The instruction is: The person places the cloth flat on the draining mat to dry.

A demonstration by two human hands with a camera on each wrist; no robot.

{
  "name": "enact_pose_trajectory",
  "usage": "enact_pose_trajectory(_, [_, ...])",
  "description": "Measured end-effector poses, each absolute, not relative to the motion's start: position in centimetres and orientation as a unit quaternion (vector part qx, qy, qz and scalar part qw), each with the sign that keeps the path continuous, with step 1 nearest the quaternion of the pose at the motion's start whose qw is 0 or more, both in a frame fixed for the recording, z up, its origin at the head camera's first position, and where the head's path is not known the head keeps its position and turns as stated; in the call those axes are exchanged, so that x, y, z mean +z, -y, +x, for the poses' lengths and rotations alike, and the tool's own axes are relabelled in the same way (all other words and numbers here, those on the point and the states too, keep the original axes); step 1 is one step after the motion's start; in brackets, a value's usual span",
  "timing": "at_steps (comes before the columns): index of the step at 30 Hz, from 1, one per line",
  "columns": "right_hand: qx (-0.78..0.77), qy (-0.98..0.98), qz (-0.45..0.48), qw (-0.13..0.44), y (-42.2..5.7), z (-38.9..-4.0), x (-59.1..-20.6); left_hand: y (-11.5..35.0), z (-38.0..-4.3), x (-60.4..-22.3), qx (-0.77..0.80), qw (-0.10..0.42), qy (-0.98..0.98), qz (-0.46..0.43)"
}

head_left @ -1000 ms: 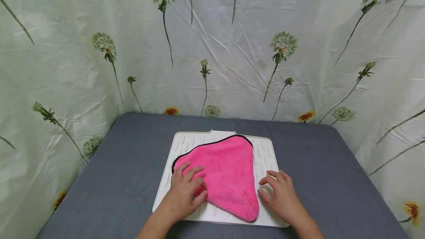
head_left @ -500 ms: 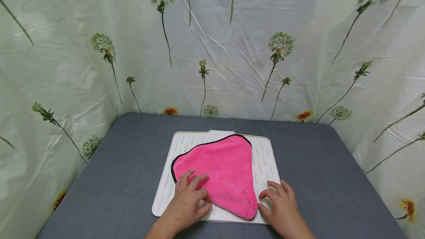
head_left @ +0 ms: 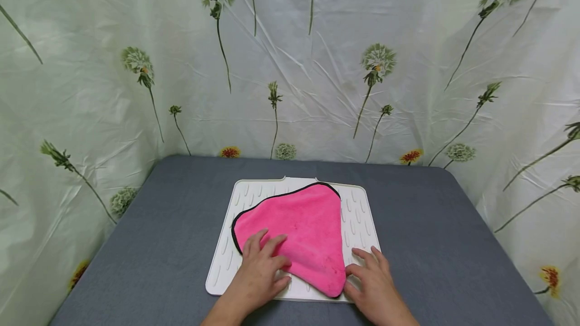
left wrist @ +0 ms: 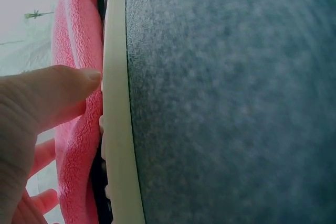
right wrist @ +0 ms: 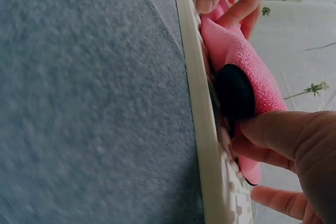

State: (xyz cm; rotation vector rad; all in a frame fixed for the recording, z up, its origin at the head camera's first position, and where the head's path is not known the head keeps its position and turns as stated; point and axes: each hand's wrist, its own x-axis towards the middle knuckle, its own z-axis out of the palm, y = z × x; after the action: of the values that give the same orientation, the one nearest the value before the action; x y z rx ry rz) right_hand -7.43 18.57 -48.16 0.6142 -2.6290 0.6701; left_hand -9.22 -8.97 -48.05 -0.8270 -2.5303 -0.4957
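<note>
A plush pink cloth (head_left: 299, 225) with black edging lies spread over a white ridged drying board (head_left: 360, 210). My left hand (head_left: 260, 273) lies at its near left edge, fingertips on the cloth, thumb lower by the board's front. In the left wrist view that thumb (left wrist: 73, 85) overlaps the cloth's fuzzy side. At the cloth's near right corner is my right hand (head_left: 373, 283), index finger and thumb bent right at the edge. The right wrist view has this thumb (right wrist: 273, 129) against the black-trimmed corner; I cannot tell whether the corner is pinched.
The board lies on a grey cloth-covered table (head_left: 190, 215), its front edge close to both wrists. A pale curtain (head_left: 326, 114) printed with dandelions hangs behind the table and along both sides.
My right hand has moved left and a little down, from beside the cloth to its corner. The left hand has slid slightly right and down. The view has shifted a little.
</note>
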Motion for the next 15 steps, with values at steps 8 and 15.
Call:
enact_pose_trajectory(8, [0.259,0.903,0.284,0.192,-18.48,-7.29,-48.53,8.51,-9.62,-48.09,-0.161,0.215,0.914,-0.303])
enact_pose_trajectory(15, [0.283,0.883,0.311,0.209,-18.09,-7.56,-48.50,8.08,-10.08,-48.03,-0.140,0.216,0.914,-0.313])
